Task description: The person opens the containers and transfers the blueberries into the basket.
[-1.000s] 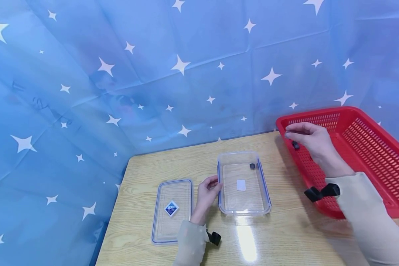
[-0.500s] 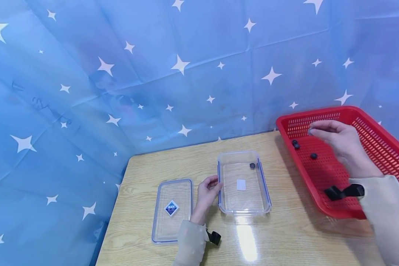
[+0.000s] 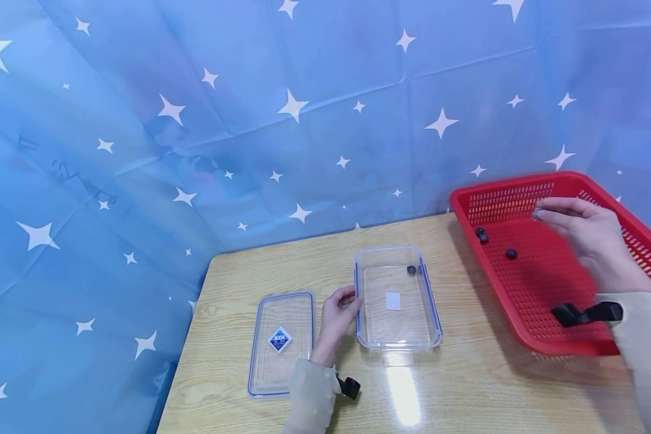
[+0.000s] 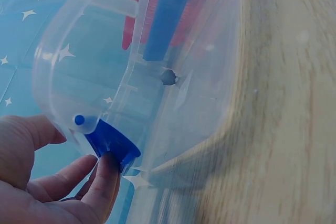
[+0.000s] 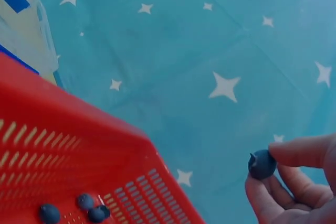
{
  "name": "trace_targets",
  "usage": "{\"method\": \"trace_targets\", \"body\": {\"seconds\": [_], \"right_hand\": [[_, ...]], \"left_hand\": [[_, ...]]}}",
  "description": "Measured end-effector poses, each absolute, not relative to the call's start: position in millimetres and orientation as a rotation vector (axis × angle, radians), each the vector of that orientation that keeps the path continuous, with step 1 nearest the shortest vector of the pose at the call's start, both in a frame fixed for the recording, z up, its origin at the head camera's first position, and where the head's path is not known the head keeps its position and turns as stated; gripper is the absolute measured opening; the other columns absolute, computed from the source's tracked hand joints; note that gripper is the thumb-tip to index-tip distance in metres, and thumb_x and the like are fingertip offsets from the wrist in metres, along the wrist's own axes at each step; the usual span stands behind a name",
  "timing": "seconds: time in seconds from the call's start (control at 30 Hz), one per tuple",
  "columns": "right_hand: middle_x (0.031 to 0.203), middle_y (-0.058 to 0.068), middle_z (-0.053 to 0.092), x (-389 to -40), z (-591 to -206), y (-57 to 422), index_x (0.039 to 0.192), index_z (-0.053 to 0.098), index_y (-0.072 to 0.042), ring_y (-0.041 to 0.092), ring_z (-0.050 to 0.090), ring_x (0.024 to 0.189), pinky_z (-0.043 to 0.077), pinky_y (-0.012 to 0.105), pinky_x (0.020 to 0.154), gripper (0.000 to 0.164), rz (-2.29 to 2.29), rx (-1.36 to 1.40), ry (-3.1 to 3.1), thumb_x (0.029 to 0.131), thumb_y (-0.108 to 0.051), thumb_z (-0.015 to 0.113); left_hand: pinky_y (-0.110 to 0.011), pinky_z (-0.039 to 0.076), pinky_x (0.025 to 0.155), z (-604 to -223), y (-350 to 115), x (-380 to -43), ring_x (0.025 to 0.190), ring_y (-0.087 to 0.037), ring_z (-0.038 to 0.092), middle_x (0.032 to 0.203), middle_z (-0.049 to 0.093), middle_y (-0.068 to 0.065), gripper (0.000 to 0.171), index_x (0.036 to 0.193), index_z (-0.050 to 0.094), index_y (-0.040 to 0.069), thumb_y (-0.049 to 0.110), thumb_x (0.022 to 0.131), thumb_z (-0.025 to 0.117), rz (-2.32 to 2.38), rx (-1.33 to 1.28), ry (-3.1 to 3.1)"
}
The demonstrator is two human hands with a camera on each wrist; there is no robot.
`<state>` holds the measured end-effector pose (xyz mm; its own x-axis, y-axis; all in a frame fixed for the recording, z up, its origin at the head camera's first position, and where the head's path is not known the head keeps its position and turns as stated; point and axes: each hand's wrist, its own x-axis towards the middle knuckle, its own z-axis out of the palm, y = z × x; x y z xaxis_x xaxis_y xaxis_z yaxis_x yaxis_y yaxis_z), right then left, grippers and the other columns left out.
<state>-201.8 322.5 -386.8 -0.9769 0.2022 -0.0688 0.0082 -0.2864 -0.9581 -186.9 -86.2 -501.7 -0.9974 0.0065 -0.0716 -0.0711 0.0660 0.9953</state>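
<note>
My right hand (image 3: 588, 238) pinches a blueberry (image 5: 261, 164) between thumb and fingertips, above the red basket (image 3: 499, 301). Three more blueberries (image 3: 512, 254) lie on the basket floor toward its left side. On the table, my left hand (image 3: 337, 313) grips the left side of a clear food container (image 3: 398, 346), fingertips on its blue latch (image 4: 113, 145). A single blueberry (image 3: 411, 270) sits inside the container near the back right corner. To the left of that hand lies the clear lid (image 3: 279, 374) with a blue rim.
The wooden table (image 3: 228, 271) meets a blue star-patterned cloth (image 3: 249, 150) behind and to the left. The basket's raised red rim stands right of the container. A white square label (image 3: 393, 301) shows on the container's base.
My right hand has moved right, from over the basket's left rim to farther across the basket, still pinching the blueberry. Berries it covered now show. My left hand stays in place.
</note>
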Motion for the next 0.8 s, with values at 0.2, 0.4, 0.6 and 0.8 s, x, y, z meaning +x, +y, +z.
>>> {"method": "trace_targets", "body": {"seconds": [0.2, 0.4, 0.6, 0.8], "right_hand": [[0.098, -0.012, 0.061, -202, -396, 331, 0.108, 0.07, -0.016, -0.001, 0.061, 0.081, 0.05, 0.009, 0.064, 0.033, 2.301, -0.353, -1.834, 0.076, -0.02, 0.077], [0.097, -0.011, 0.06, -200, -402, 338, 0.105, 0.071, -0.018, -0.001, 0.062, 0.079, 0.05, 0.01, 0.062, 0.029, 2.328, -0.386, -1.798, 0.077, -0.018, 0.076], [0.086, -0.011, 0.067, -200, -406, 344, 0.097, 0.074, -0.019, 0.001, 0.065, 0.075, 0.051, 0.011, 0.06, 0.023, 2.4, -0.423, -1.723, 0.075, -0.017, 0.077], [0.087, -0.013, 0.066, -200, -409, 347, 0.096, 0.075, -0.021, 0.0, 0.064, 0.074, 0.051, 0.012, 0.06, 0.022, 2.39, -0.464, -1.723, 0.074, -0.017, 0.078]], "left_hand": [[-0.018, 0.05, 0.077, -508, -86, -189, 0.094, -0.02, 0.058, 0.11, 0.06, -0.025, 0.03, 0.112, 0.06, -0.009, -0.001, 0.084, 0.064, 2.106, -0.067, 2.271], [-0.018, 0.051, 0.077, -508, -86, -188, 0.091, -0.018, 0.058, 0.108, 0.06, -0.026, 0.03, 0.111, 0.06, -0.01, -0.001, 0.083, 0.064, 2.11, -0.04, 2.282], [-0.018, 0.05, 0.077, -507, -87, -188, 0.093, -0.02, 0.058, 0.109, 0.059, -0.027, 0.03, 0.112, 0.059, -0.011, -0.001, 0.084, 0.064, 2.105, -0.039, 2.282], [-0.017, 0.05, 0.077, -488, -86, -181, 0.096, -0.029, 0.058, 0.11, 0.056, -0.032, 0.03, 0.112, 0.056, -0.016, -0.005, 0.085, 0.061, 2.111, -0.022, 2.261]]}}
